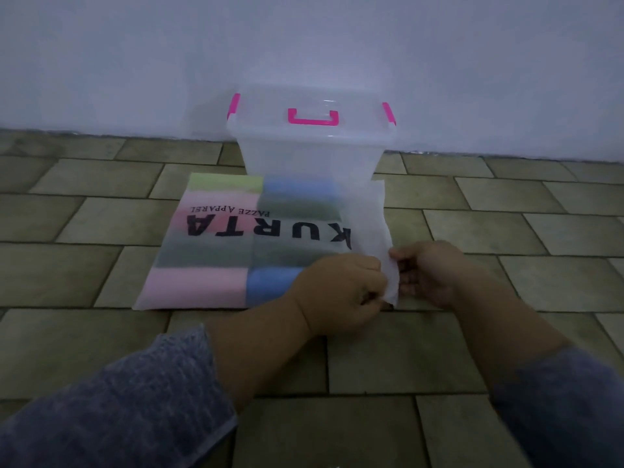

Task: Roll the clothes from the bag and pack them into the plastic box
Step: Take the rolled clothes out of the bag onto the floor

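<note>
Both hands pinching the open flap of the bag on the floor

I see the left hand (341, 292) closed, fingers curled onto the flap (386, 261) at the bag's right end; the right hand (430, 273) is closed on the same flap from the other side, thumb and fingers pinched. Both sleeves (135, 400) are grey-blue. The bag (216, 244) lies flat on the tiled floor (506, 224), translucent, printed KURTA, with folded clothes (199, 285) in pink, blue, grey and green inside. The plastic box (310, 146) stands just behind the bag against the wall (304, 45), lid on, pink handle (313, 119) on top
</note>
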